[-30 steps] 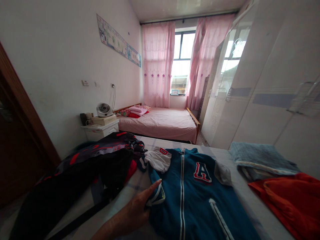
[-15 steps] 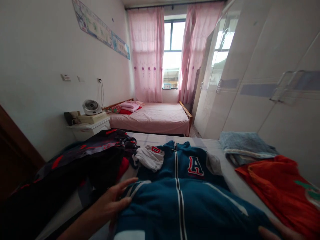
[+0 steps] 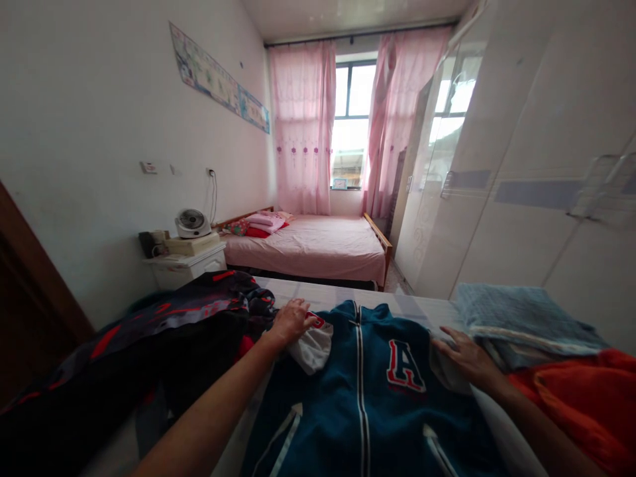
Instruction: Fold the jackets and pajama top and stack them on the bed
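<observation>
A teal zip-up jacket with a letter A patch on its chest lies front up on the pale-sheeted bed. Its zipper is closed up to the collar, and its light grey sleeves are folded in at the sides. My left hand rests over the grey sleeve on the left, its fingers stretched forward. On the opposite side, my right hand touches the other sleeve near the shoulder, fingers spread. Part of each sleeve is hidden under my hands.
Dark clothes with red marks are heaped on the left. Folded blue jeans and an orange garment lie at the right. Beyond are a white nightstand with a fan, a pink bed and white wardrobes.
Both hands have moved forward from the jacket's lower part to its sleeves. The jacket's bunched lower front now lies flatter. The camera view has tilted up slightly.
</observation>
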The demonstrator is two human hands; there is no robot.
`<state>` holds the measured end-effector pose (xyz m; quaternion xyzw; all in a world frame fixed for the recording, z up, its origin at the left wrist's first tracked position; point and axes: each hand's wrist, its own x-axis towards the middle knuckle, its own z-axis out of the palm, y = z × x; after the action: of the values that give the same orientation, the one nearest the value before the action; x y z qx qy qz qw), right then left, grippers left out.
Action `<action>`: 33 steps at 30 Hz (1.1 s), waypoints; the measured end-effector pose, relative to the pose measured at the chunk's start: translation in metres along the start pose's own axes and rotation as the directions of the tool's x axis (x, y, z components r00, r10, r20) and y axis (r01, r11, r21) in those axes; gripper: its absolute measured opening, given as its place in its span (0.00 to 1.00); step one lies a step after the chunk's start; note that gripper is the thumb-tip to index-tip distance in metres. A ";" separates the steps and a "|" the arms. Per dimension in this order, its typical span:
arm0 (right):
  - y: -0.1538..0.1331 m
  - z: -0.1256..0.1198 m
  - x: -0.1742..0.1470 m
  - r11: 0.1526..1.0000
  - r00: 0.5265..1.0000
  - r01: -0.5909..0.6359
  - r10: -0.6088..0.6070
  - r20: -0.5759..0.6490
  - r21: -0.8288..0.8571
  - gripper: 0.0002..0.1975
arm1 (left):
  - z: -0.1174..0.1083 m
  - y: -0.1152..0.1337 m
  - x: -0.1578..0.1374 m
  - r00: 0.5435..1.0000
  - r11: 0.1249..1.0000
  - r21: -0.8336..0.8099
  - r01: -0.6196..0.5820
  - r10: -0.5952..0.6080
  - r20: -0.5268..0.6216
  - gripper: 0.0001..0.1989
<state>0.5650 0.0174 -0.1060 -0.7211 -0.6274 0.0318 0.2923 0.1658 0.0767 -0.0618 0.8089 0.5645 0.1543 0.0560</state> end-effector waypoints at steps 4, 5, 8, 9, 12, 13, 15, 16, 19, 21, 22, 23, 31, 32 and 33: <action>0.013 0.032 0.034 0.999 0.990 -0.027 0.030 0.139 -0.026 0.29 | 0.027 -0.002 0.023 0.989 0.997 0.046 0.056 -0.062 0.136 0.17; 0.014 0.034 0.038 0.999 0.985 -0.028 0.031 0.170 -0.023 0.29 | 0.031 -0.002 0.025 0.987 0.996 0.056 0.075 -0.082 0.138 0.17; 0.007 0.030 0.037 0.999 0.959 0.039 -0.046 0.279 0.030 0.24 | 0.035 0.001 0.025 0.985 0.992 0.065 0.107 -0.114 0.126 0.15; 0.003 0.026 0.034 0.997 0.952 0.060 -0.072 0.298 0.047 0.21 | 0.032 0.002 0.024 0.987 0.993 0.054 0.101 -0.107 0.124 0.14; -0.016 0.006 0.020 0.991 0.971 0.108 -0.122 0.207 0.078 0.18 | 0.015 0.009 0.017 0.997 0.999 0.002 0.035 -0.035 0.068 0.09; -0.023 -0.003 0.016 0.989 0.981 0.125 -0.134 0.137 0.076 0.18 | 0.006 0.011 0.014 1.000 1.000 -0.012 0.006 -0.006 0.024 0.09; -0.037 -0.023 0.011 0.985 0.987 0.163 -0.163 -0.004 0.051 0.20 | -0.018 0.016 0.009 0.996 0.998 -0.027 -0.050 0.048 -0.076 0.11; -0.044 -0.035 0.011 0.985 0.983 0.173 -0.172 -0.065 0.023 0.20 | -0.031 0.018 0.008 0.990 0.997 -0.028 -0.074 0.070 -0.125 0.13; -0.062 -0.063 0.025 0.979 0.955 0.185 -0.199 -0.218 -0.083 0.19 | -0.064 0.020 0.014 0.962 0.993 -0.008 -0.116 0.111 -0.251 0.17; -0.070 -0.071 0.041 0.972 0.932 0.184 -0.219 -0.289 -0.143 0.19 | -0.075 0.019 0.025 0.943 0.994 0.019 -0.105 0.105 -0.317 0.19; -0.072 -0.070 0.048 0.969 0.927 0.181 -0.225 -0.301 -0.166 0.19 | -0.076 0.018 0.031 0.936 0.996 0.032 -0.088 0.094 -0.339 0.20; -0.073 -0.066 0.055 0.967 0.930 0.173 -0.224 -0.293 -0.189 0.20 | -0.073 0.017 0.037 0.932 0.997 0.045 -0.067 0.079 -0.354 0.20; -0.073 0.013 -0.005 0.945 0.983 0.180 -0.181 0.020 -0.273 0.28 | 0.019 0.025 -0.019 0.983 0.990 0.071 -0.123 0.132 -0.127 0.27; -0.072 0.020 -0.024 0.945 0.976 0.218 -0.206 0.074 -0.245 0.28 | 0.030 0.027 -0.039 0.980 0.982 0.049 -0.183 0.185 -0.065 0.28; -0.070 0.026 -0.043 0.943 0.965 0.251 -0.227 0.130 -0.219 0.27 | 0.040 0.027 -0.058 0.968 0.968 0.010 -0.249 0.249 0.003 0.28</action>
<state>0.4830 -0.0092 -0.1094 -0.6663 -0.7238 -0.0406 0.1746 0.1840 0.0166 -0.1030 0.8739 0.4590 0.1565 0.0327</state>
